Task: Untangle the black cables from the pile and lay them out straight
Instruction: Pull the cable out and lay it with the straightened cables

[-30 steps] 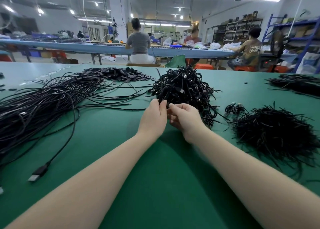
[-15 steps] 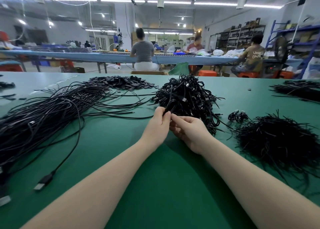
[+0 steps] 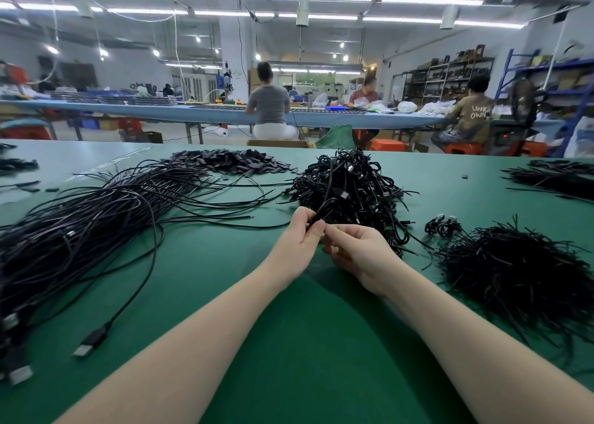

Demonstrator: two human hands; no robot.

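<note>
Many straightened black cables (image 3: 96, 230) lie fanned across the left of my green table (image 3: 289, 343), one USB plug (image 3: 91, 343) nearest me. Beyond them sits a heap of small flat black pieces (image 3: 231, 161). At the centre my left hand (image 3: 300, 240) pinches a looped cable (image 3: 324, 206) rising from the tangled pile (image 3: 350, 182), and my right hand (image 3: 356, 251), fingers curled, touches it at the same spot; whether it grips I cannot tell. A bristly heap of short black strands (image 3: 520, 269) lies right. A seated worker's shirt (image 3: 475, 115) reads "UNK OWN".
</note>
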